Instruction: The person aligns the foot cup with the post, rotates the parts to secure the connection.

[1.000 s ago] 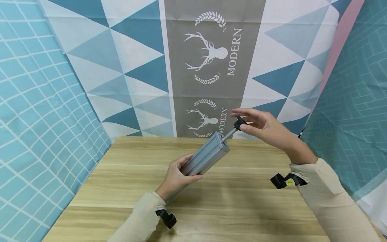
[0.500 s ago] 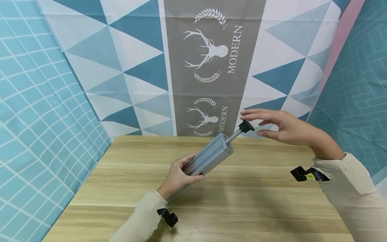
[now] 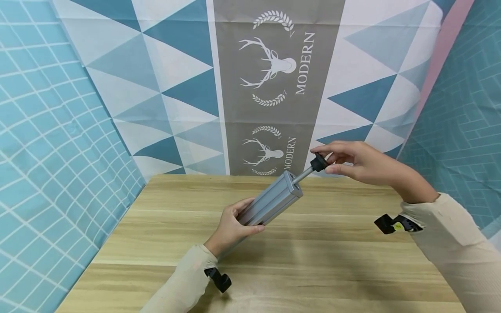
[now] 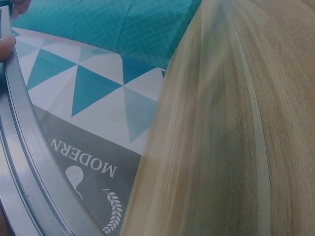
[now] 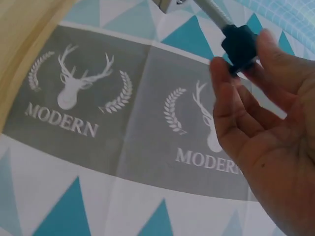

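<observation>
My left hand (image 3: 231, 226) grips a grey aluminium profile (image 3: 271, 199) around its middle, thumb across the near side. The profile slants up to the right above the table. From its upper end cap sticks a thin metal rod (image 3: 303, 175) that bears a black levelling foot (image 3: 319, 162). My right hand (image 3: 365, 164) pinches the foot between thumb and fingers at its rim. In the right wrist view, the foot (image 5: 239, 45) lies between the thumb and the fingertips. Along the left edge of the left wrist view runs the grooved profile (image 4: 34, 177); most of that hand is hidden.
A wood-grain table (image 3: 313, 261) lies below both hands. Behind it hangs a patterned cloth (image 3: 184, 87) with deer heads, and tiled-look blue cloths (image 3: 51, 130) flank the sides. Each wrist wears a black camera mount (image 3: 385, 224).
The right hand had its fingers around the foot, drew off to the right, then came back onto it. The left hand and profile shifted slightly right, then stayed nearly still.
</observation>
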`<state>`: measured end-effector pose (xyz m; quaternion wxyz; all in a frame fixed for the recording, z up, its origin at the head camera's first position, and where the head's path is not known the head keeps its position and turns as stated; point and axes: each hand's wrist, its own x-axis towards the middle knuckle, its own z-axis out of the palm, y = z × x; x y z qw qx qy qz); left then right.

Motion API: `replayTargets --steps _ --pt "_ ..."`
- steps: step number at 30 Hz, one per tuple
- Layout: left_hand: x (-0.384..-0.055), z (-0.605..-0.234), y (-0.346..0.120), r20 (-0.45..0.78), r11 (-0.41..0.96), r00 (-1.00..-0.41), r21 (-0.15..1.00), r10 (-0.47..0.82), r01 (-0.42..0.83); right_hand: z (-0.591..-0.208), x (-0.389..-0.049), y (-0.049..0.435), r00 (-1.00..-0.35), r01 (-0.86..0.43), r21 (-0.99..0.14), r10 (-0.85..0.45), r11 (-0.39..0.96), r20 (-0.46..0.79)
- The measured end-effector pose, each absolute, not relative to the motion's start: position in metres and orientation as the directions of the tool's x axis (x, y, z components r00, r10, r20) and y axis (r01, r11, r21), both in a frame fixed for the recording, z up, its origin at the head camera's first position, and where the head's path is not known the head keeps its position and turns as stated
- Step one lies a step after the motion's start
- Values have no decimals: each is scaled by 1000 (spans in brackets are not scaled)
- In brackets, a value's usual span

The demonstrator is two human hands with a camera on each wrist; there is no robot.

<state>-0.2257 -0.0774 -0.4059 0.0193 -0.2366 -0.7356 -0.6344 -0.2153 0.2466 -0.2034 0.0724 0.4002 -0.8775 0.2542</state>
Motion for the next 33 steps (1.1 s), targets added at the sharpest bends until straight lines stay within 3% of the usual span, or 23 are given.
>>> replayTargets --steps 6,11,18,22,27,30,33 --pt "-225 -404 -78 323 83 -889 927 324 367 -211 -215 233 -867 -498 -514 -408 698 286" --pt "-226 -405 -78 337 74 -883 922 326 379 -214 -212 224 -909 -412 -529 -296 742 293" --pt "-227 -406 -78 337 72 -883 923 325 379 -207 -209 227 -857 -507 -497 -475 704 202" --pt "-227 -406 -78 343 75 -877 919 336 388 -202 -210 236 -748 -636 -501 -629 587 213" --pt "-226 -406 -77 354 79 -869 912 346 403 -199 -213 245 -637 -743 -481 -713 465 295" --pt "-226 -406 -77 353 80 -868 912 348 402 -200 -214 247 -643 -743 -476 -700 471 312" --pt "-226 -405 -77 349 80 -869 914 350 398 -203 -214 244 -727 -673 -491 -617 553 302"
